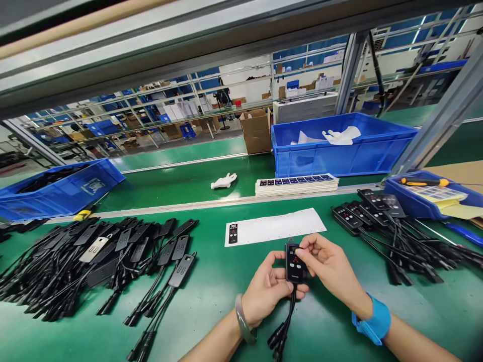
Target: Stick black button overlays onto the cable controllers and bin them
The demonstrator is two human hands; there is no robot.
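Note:
My left hand holds a small black controller from its left side and from below, with its short black cables hanging down. On the controller's face are red marks and light buttons. My right hand has thumb and index finger at the upper right of that face; whether anything thin is between them is too small to tell. Just beyond the hands lies a white label sheet with one black label at its left end.
Many black controllers with cables are piled at the left, more at the right. Behind are stacked label sheets, a white glove, a blue crate and a blue tray.

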